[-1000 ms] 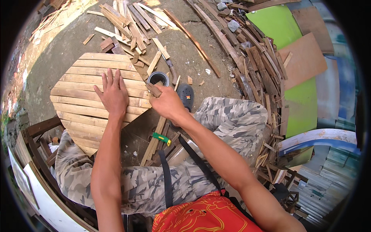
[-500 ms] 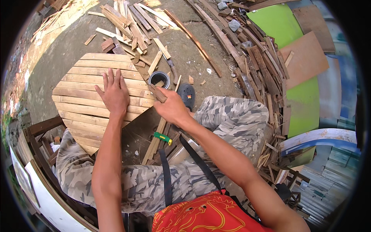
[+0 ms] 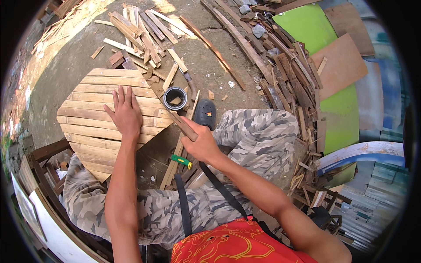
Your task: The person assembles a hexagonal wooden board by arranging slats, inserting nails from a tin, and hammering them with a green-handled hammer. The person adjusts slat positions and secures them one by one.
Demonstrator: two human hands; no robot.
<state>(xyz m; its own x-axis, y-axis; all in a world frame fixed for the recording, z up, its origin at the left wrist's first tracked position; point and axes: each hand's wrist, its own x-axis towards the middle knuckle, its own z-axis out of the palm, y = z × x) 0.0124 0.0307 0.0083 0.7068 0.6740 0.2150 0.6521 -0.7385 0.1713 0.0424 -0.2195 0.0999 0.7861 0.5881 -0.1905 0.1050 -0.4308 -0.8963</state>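
A many-sided panel of pale bamboo slats (image 3: 94,118) lies tilted over my left leg. My left hand (image 3: 126,116) rests flat on it, fingers spread. At the panel's right edge, my right hand (image 3: 202,142) grips a brown wooden-handled tool (image 3: 184,126). A thin dark line runs on from it along that edge; I cannot make out the tool's working part. Below my right hand, a green and yellow cutter knife (image 3: 181,161) lies on long wood strips (image 3: 172,172). A dark round tub (image 3: 175,106) holding a wood scrap stands just beyond the tool.
Loose wood strips (image 3: 142,33) lie heaped on the ground ahead. Beyond the tub lies a curved brown wooden handle (image 3: 190,83). Stacked boards (image 3: 291,83) line the right side, beside green sheets (image 3: 340,111). A dark clog (image 3: 205,115) is on my foot.
My right hand has drawn back toward me with the tool, and more of its brown length shows past the panel. My left hand stays on the slats. The whole view has shifted slightly.
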